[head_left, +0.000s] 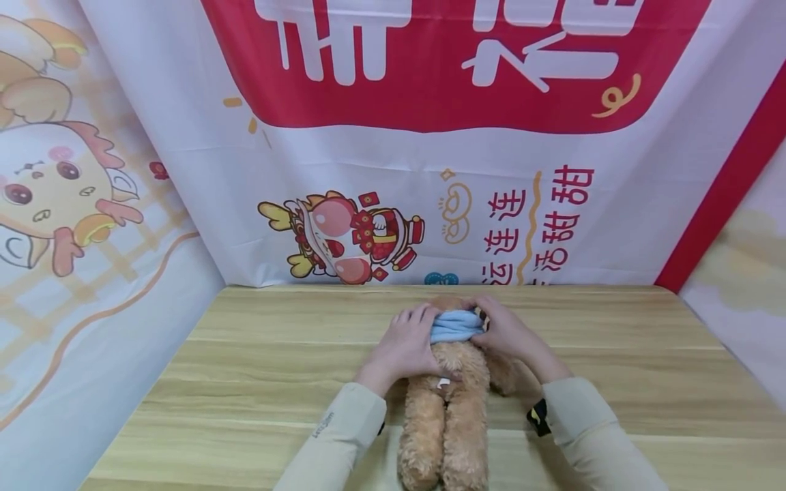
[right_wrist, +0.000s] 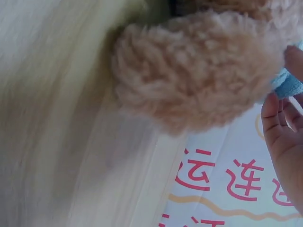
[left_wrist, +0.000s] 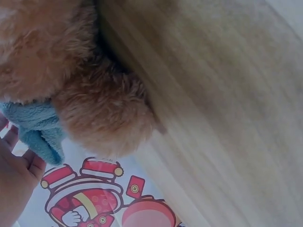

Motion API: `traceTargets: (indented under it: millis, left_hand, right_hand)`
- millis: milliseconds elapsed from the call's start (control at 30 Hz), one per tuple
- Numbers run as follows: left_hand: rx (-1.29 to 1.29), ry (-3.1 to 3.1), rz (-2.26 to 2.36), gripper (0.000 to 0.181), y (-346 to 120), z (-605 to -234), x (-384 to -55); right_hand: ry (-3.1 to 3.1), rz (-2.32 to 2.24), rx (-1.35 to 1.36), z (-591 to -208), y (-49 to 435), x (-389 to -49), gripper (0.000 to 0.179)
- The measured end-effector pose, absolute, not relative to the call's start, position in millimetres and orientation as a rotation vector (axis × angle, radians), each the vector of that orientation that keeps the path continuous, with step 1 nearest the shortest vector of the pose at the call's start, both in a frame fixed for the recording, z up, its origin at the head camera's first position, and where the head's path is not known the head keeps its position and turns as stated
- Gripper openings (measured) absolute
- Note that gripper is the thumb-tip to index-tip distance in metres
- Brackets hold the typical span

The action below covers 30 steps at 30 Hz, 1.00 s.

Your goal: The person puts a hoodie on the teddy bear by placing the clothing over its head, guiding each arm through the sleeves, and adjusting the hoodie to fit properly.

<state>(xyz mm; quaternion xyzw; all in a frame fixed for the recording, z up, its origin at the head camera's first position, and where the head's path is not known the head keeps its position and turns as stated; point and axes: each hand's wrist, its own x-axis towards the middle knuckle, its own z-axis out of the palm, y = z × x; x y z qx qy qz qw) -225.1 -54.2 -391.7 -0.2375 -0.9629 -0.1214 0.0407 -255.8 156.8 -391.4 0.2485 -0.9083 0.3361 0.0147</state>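
A brown plush toy [head_left: 465, 416] with curly fur lies on the wooden table, its legs toward the near edge. A small white tag [head_left: 443, 383] shows on its lower body. Around its neck area runs a light blue fleecy cloth [head_left: 456, 326], bunched into folds. On the left, my left hand [head_left: 406, 346] grips the cloth's side, its thumb spread down across the toy's body. My right hand [head_left: 508, 334] pinches the other side of the cloth, seen also in the right wrist view near the fuzzy arm [right_wrist: 189, 75]. Most of the toy's head is hidden.
The wooden table [head_left: 276, 382] stretches out on both sides of the toy. Behind its far edge hangs a white and red printed curtain [head_left: 368, 157]. Another cloth with cartoon prints [head_left: 55, 191] hangs on the left. Black straps [head_left: 538, 417] sit at the wrists.
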Motion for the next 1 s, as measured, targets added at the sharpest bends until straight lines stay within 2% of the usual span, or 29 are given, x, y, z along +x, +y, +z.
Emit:
traceTargets:
  millis: [200, 333, 500, 767, 1000]
  left_hand:
    - [-0.707, -2.927, -0.435, 0.112, -55.1, -394.7, -223.8]
    - [-0.697, -2.912, -0.46, 0.114, -55.0, -395.2, -223.3]
    - [-0.705, -2.909, -0.428, 0.111, -54.8, -396.1, -223.8]
    - [-0.717, -2.89, -0.405, 0.107, -55.3, -399.0, -224.1]
    - [-0.71, -2.897, -0.395, 0.105, -55.2, -398.4, -223.6]
  right_hand:
    - [-2.877, 1.178, 0.585, -392.9, 156.2, -256.2, 0.042]
    - [-2.87, 1.168, 0.554, -394.9, 155.6, -256.9, 0.042]
    - [-2.856, 1.15, 0.594, -397.0, 156.7, -257.3, 0.042]
    - [-2.797, 1.14, 0.68, -405.8, 159.0, -256.2, 0.026]
    - [-2.69, 1.072, 0.683, -411.3, 154.3, -253.1, 0.028]
